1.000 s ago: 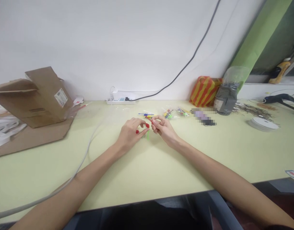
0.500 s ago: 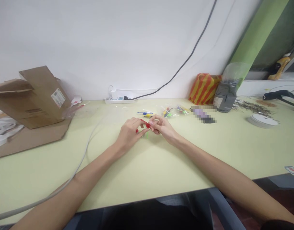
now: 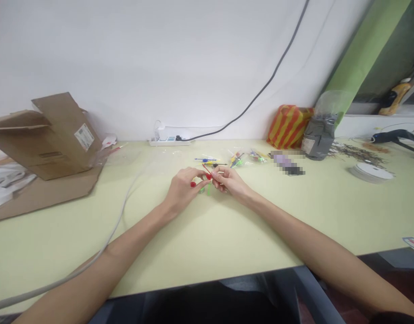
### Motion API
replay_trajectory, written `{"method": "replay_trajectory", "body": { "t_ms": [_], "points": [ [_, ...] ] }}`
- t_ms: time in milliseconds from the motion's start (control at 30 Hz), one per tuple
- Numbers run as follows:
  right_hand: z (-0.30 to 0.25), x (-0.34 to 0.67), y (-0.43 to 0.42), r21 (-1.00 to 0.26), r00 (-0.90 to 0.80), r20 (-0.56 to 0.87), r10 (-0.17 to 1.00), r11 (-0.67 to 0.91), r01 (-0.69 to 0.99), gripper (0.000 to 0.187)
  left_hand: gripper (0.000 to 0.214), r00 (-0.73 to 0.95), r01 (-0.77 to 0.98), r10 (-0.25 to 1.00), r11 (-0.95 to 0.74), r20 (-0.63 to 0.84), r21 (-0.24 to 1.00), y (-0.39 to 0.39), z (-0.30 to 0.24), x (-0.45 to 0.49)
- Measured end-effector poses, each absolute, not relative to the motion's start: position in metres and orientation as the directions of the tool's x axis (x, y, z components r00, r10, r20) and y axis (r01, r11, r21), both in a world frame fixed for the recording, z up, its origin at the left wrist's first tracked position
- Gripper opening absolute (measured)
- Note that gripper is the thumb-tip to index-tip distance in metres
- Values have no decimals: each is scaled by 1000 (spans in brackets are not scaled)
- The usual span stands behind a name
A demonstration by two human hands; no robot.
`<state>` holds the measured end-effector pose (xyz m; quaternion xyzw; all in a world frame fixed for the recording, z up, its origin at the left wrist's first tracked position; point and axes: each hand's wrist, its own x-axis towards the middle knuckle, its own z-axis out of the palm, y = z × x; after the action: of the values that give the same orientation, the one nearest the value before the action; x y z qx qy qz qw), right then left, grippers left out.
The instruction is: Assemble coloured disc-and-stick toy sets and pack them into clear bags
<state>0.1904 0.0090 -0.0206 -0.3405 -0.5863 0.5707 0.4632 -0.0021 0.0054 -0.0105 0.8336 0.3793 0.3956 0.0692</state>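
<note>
A small red plastic piece (image 3: 208, 176) with a thin stick is between my hands, a little above the table. My right hand (image 3: 231, 183) pinches it by thumb and forefinger, the other fingers curled. From the left, the thumb and forefinger of my left hand (image 3: 184, 188) close on the same piece. A red round part (image 3: 193, 184) shows in the gap between that thumb and forefinger; whether it is held I cannot tell. Just below my fingertips are a bright green stick (image 3: 209, 188) and a green round part (image 3: 202, 190), partly hidden.
Behind my hands lie blue and yellow plastic sticks (image 3: 206, 160) and small clear bags (image 3: 257, 156) of coloured parts. A power strip (image 3: 169, 142) sits by the wall. Left is a cardboard box (image 3: 63, 148); a grey cable (image 3: 120, 211) crosses my left forearm. Right is a white ribbon roll (image 3: 371, 172).
The red piece's stick has swung more upright between my fingers. My right fingers have shifted slightly, and more of the red round part and the green parts now shows.
</note>
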Motion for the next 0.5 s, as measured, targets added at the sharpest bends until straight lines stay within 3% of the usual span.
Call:
{"method": "replay_trajectory", "body": {
  "t_ms": [200,500],
  "points": [
    [-19,190,8,-983,-359,163,919,122,-135,48,21,347,522,709,-690,613,502,3,-9,-1],
    [-21,189,8,-977,-345,199,917,160,-138,49,31,339,364,795,-604,502,709,-1,-7,4]
  ]
}}
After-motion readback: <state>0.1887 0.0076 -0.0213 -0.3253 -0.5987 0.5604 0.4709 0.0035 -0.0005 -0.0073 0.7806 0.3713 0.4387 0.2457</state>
